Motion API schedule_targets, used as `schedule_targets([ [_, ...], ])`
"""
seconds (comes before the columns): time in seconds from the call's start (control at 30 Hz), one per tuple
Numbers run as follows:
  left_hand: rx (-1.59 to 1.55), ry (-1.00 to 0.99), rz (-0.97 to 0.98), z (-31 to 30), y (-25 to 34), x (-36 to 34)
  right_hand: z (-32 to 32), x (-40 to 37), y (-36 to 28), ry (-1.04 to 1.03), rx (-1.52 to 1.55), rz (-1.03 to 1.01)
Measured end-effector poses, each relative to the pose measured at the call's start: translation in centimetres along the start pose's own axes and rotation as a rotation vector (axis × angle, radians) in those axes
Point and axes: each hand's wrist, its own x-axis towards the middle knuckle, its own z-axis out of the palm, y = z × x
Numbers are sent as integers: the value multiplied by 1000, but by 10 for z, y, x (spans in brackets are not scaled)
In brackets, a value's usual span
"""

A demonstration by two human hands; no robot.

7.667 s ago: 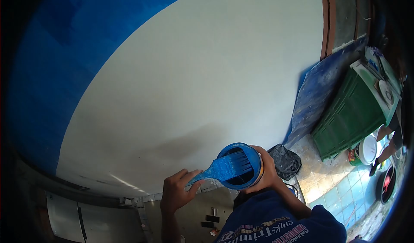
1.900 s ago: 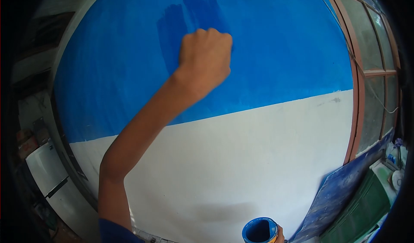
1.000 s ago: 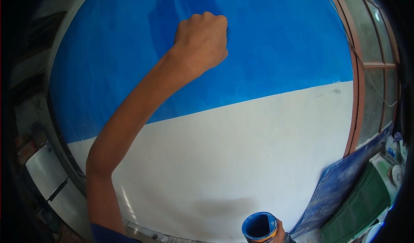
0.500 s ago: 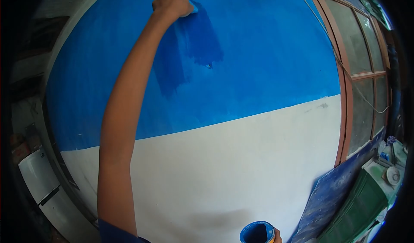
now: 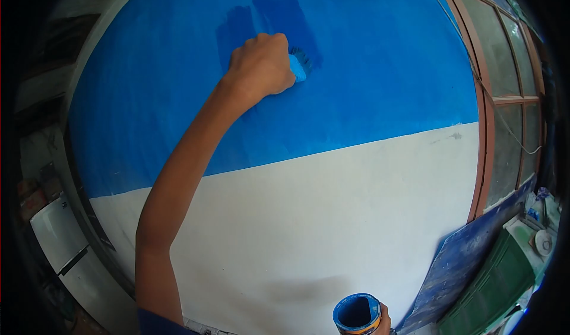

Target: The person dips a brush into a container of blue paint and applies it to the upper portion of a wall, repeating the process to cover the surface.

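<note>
My left hand (image 5: 260,65) is closed around a paintbrush (image 5: 298,68). The brush has light blue on it, and its dark bristles press on the blue upper part of the wall (image 5: 380,68). Two darker, fresh-looking strokes of paint (image 5: 288,17) show above and beside the hand. At the bottom, my right hand (image 5: 385,321) grips a paint can (image 5: 355,312) from its right side. The can is open at the top, and blue paint coats its rim and inside. Most of the right hand is hidden by the can or out of frame.
Below a slanting line the wall is white (image 5: 297,216). A brown-framed window (image 5: 496,97) with a hanging cord is at right. Under it stand a paint-smeared blue board (image 5: 442,275) and a green cabinet (image 5: 487,287). A light fridge (image 5: 59,228) is at left.
My left hand has moved down and slightly right with the brush, across the darker strokes. The can sits a little higher in view, still in my right hand.
</note>
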Motion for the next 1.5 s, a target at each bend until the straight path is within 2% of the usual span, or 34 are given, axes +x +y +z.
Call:
schedule_targets([
  [0.1, 5, 99, 2, -13, -15, 5, 7, 0, -6, 26, 44, -2],
  [0.17, 10, 6, -49, -42, -29, 29, 7, -2, -13, 48, 9, 12],
  [0.3, -57, 295, -123, -58, -56, 89, 0, -10, -11, 54, -76, -14],
  [0.33, -60, 299, -125, -56, -58, 102, -2, -12, -13, 57, -68, 3],
  [0.4, -49, 631, -95, -48, -51, 115, -3, -12, -14, 60, -62, 18],
  [0.43, -53, 630, -95, -47, -44, 114, -4, -13, -14, 62, -62, 23],
  [0.53, 41, 161, -132, -38, -11, 103, -9, -16, -13, 71, -66, 39],
  [0.83, 34, 53, 149, 6, 36, 5, -11, -23, -2, 59, -39, 59],
  [0.93, 68, -24, 153, 0, 41, -14, -10, -22, -3, 50, -27, 57],
  [0.97, 70, -16, 152, -4, 35, -12, -10, -22, -3, 51, -27, 50],
  [1.03, 16, 210, 141, -17, 16, 4, -9, -21, -3, 57, -23, 41],
  [1.13, 2, 306, -13, -46, 10, 42, -10, -21, -4, 60, -29, 42],
  [1.2, 26, 331, -62, -43, -2, 83, -13, -20, -4, 63, -31, 44],
  [1.27, 33, 657, 47, -17, -27, 133, -14, -18, -5, 64, -27, 50],
  [1.3, 33, 660, 48, -17, -21, 128, -15, -18, -5, 66, -29, 54],
  [1.37, 19, 445, -24, -13, 3, 104, -18, -18, -5, 75, -35, 56],
  [1.5, 59, 394, 43, 6, 23, 67, -19, -18, -4, 88, -37, 66],
])
